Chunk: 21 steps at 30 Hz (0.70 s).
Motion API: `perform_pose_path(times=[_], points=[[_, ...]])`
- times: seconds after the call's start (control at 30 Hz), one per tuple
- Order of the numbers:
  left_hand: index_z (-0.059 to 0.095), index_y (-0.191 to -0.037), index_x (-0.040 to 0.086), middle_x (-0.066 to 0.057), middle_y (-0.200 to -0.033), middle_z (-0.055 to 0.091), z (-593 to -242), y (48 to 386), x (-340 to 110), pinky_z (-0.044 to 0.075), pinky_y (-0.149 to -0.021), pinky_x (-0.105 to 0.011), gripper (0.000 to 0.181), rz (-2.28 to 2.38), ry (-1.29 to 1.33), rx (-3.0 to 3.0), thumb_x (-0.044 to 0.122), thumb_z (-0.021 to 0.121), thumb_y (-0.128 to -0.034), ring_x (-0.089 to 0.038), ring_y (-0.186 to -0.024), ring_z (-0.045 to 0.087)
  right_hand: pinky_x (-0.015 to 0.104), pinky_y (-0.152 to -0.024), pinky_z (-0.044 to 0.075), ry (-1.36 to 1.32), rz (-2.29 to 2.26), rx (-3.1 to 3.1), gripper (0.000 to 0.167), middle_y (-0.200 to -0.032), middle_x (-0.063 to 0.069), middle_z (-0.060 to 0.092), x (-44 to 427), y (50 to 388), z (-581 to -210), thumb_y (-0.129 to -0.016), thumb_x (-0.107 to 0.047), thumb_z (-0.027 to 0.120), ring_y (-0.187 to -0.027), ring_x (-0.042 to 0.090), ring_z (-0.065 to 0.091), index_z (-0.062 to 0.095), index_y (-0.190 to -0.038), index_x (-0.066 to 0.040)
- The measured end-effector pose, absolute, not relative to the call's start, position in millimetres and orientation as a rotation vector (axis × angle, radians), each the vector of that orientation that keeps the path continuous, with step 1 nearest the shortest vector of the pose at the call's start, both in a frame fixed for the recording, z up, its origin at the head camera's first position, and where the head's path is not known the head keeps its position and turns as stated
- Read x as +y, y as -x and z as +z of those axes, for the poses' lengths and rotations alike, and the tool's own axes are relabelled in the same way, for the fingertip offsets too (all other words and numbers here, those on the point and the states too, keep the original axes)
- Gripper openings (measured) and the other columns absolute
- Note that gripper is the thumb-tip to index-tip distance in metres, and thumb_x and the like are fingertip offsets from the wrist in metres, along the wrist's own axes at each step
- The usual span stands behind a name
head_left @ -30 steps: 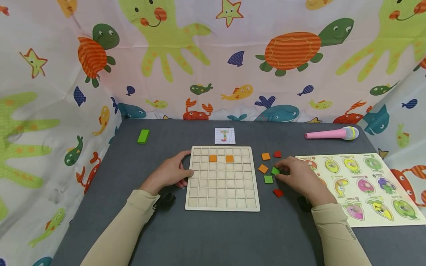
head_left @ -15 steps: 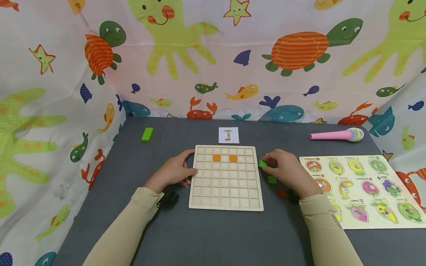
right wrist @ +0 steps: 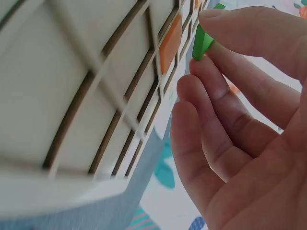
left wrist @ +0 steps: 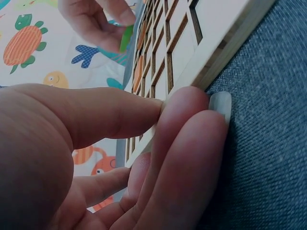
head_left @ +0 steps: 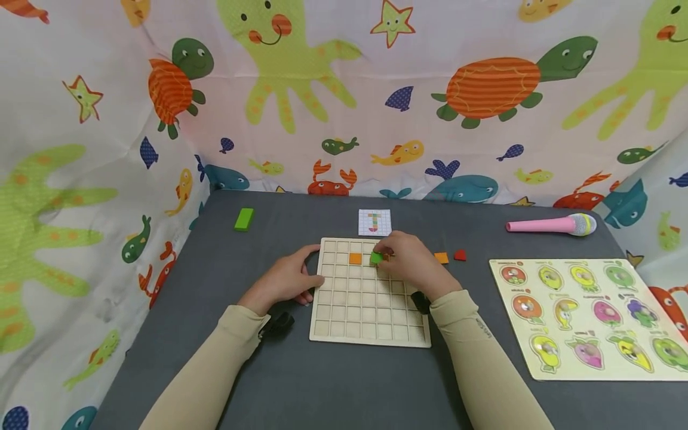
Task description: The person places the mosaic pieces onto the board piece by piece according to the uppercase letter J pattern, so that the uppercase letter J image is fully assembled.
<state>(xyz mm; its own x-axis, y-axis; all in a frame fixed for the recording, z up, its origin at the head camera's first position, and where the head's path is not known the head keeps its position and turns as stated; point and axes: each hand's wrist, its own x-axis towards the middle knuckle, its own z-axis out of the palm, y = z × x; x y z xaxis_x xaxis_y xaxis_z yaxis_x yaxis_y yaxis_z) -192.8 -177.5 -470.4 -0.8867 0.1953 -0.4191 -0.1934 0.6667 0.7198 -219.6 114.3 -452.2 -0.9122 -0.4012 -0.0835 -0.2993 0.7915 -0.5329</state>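
A wooden grid board [head_left: 344,325] lies on the dark table in the head view. My left hand [head_left: 282,278] holds its left edge; the left wrist view has the thumb at the rim and the other fingertips against the side. Above the board's upper part, my right hand [head_left: 411,263] pinches a green square tile [head_left: 376,258] between thumb and index finger. In the right wrist view this green tile [right wrist: 202,42] is tilted and apart from the grid. One orange tile [head_left: 355,258] sits in an upper cell. Another orange tile [right wrist: 170,43] lies in a cell near the right hand, which mostly hides it in the head view.
Behind the board lies a small card [head_left: 374,222] with a coloured pattern. To the right are a loose orange tile [head_left: 441,258], a red tile [head_left: 460,255], a fruit puzzle board [head_left: 548,358] and a pink toy microphone [head_left: 550,224]. A green block [head_left: 244,219] lies back left.
My right hand has picked up the green tile from beside the board and carried it left over the upper cells. The left hand stays at the board's edge. The head view has shifted slightly.
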Motion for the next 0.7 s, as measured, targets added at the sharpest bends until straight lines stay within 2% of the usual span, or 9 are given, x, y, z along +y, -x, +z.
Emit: perform_pose_path(times=[0.13, 0.37, 0.7], points=[[0.035, -0.170, 0.028, -0.014, -0.090, 0.064, -471.8, 192.0, -175.3, 0.064, -0.058, -0.034, 0.084, 1.120, -0.005, 2.417, 0.026, 0.079, -0.0983, -0.024, -0.063, 0.075, 0.047, -0.098, 0.062, 0.593, -0.822, 2.772, 0.024, -0.116, 0.009, 0.073, 106.5, 221.7, -456.2, -0.098, -0.014, 0.078, -0.107, 0.027, 0.069, 0.080, -0.122, -0.009], [0.034, -0.170, 0.028, -0.013, -0.089, 0.064, -474.5, 192.3, -173.5, 0.063, -0.057, -0.033, 0.085, 1.110, -0.006, 2.423, 0.026, 0.079, -0.0983, -0.024, -0.063, 0.074, 0.045, -0.093, 0.061, 0.606, -0.829, 2.769, 0.024, -0.115, 0.009, 0.073, 104.3, 223.8, -463.5, -0.098, -0.013, 0.078, -0.099, 0.024, 0.065, 0.081, -0.121, -0.009], [0.034, -0.170, 0.028, -0.013, -0.089, 0.065, -474.8, 193.6, -176.3, 0.063, -0.057, -0.034, 0.084, 1.108, -0.004, 2.434, 0.026, 0.079, -0.0984, -0.024, -0.063, 0.074, 0.044, -0.093, 0.061, 0.638, -0.797, 2.773, 0.023, -0.115, 0.009, 0.073, 98.5, 227.4, -463.8, -0.097, -0.011, 0.078, -0.099, 0.024, 0.065, 0.081, -0.120, -0.009]])
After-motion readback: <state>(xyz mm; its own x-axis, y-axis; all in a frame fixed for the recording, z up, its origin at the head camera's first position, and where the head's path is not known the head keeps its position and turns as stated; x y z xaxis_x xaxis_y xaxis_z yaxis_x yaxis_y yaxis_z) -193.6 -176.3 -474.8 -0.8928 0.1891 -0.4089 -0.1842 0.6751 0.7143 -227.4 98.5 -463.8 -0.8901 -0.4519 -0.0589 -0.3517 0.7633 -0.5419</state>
